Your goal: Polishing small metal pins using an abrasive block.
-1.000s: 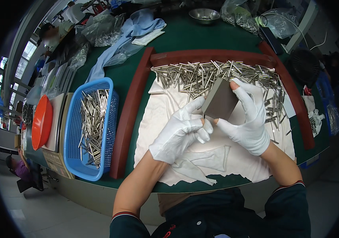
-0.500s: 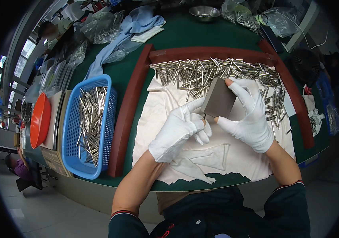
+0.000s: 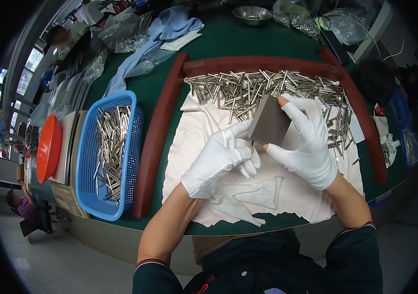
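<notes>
A grey-brown rectangular block (image 3: 271,123) is held up over the pale cloth (image 3: 179,161), tilted, its thin side facing left. My right hand (image 3: 304,147), in a white glove with bare fingertips, grips the block between thumb and forefinger at its right side. My left hand (image 3: 219,158), also gloved, is closed at the block's lower left corner. Only a short dark sliver shows at its fingertips, too small to name. Beyond the block lies a heap of short metal pins (image 3: 238,90), spreading down the right side of the cloth.
A red-brown frame (image 3: 267,62) borders the cloth on three sides. To the left stands a blue basket (image 3: 133,147) of metal pins, with an orange bowl (image 3: 49,147) beyond it. A loose white cloth (image 3: 258,193) lies near the front edge. A metal bowl (image 3: 252,15) sits at the back.
Almost nothing differs. My left hand has shifted very slightly left; the block and my right hand keep their places.
</notes>
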Action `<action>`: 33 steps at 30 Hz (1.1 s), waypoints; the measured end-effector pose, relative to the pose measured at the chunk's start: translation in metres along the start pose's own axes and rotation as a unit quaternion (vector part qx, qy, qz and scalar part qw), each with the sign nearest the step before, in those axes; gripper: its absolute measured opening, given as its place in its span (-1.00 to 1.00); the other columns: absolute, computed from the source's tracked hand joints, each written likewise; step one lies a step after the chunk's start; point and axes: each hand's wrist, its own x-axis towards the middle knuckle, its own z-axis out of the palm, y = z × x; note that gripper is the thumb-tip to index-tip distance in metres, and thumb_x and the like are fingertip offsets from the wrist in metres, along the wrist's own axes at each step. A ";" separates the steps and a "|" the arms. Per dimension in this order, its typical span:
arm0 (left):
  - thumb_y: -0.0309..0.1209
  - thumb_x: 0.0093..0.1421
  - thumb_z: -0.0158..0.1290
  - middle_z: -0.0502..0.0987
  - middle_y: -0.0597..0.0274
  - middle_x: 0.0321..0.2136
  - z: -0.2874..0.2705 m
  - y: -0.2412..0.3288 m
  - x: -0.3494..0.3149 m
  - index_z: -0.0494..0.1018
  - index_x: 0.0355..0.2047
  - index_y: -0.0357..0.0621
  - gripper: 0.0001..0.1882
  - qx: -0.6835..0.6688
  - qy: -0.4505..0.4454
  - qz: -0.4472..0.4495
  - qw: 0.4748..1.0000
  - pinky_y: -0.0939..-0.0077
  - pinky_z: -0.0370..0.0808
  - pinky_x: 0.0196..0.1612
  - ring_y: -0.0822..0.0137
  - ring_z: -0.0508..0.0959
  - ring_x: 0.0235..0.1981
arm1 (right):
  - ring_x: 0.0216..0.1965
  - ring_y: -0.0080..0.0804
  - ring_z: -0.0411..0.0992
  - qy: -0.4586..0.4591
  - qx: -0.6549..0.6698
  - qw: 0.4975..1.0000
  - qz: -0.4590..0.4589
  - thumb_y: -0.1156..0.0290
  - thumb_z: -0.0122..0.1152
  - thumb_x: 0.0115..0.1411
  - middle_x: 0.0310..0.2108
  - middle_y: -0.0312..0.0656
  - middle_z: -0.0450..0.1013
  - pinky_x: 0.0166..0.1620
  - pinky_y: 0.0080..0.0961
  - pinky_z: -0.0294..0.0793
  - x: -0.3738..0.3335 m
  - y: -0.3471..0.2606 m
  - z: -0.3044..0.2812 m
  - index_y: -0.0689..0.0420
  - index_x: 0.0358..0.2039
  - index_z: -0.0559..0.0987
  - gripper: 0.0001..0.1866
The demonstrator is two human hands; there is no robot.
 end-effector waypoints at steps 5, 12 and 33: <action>-0.62 0.12 -0.08 0.51 0.10 -0.53 0.000 -0.003 0.000 0.15 0.18 -0.36 -0.43 0.007 -0.011 -0.024 1.000 0.66 0.48 -0.50 0.45 0.51 -0.61 | -0.13 -0.18 0.30 -0.031 0.055 0.997 0.035 0.49 0.41 -0.35 -0.13 -0.10 0.31 -0.07 -0.35 0.33 -0.003 0.006 0.001 0.25 0.01 0.38 -0.22; -0.60 0.13 -0.07 0.51 0.09 -0.50 -0.003 -0.010 0.004 0.10 0.22 -0.34 -0.40 -0.022 -0.014 -0.002 1.000 0.65 0.50 -0.48 0.44 0.51 -0.59 | -0.13 -0.18 0.30 -0.035 0.069 0.996 0.052 0.48 0.42 -0.33 -0.11 -0.09 0.31 -0.09 -0.34 0.34 -0.004 0.005 0.004 0.22 0.06 0.36 -0.18; -0.57 0.16 -0.05 0.51 0.02 -0.51 -0.005 0.000 -0.001 0.04 0.24 -0.28 -0.37 -0.056 0.004 0.033 0.998 0.65 0.48 -0.49 0.39 0.53 -0.59 | -0.08 -0.17 0.30 -0.026 0.010 0.999 -0.031 0.51 0.41 -0.38 -0.08 -0.09 0.32 -0.04 -0.32 0.33 0.005 0.012 -0.015 0.18 0.07 0.36 -0.15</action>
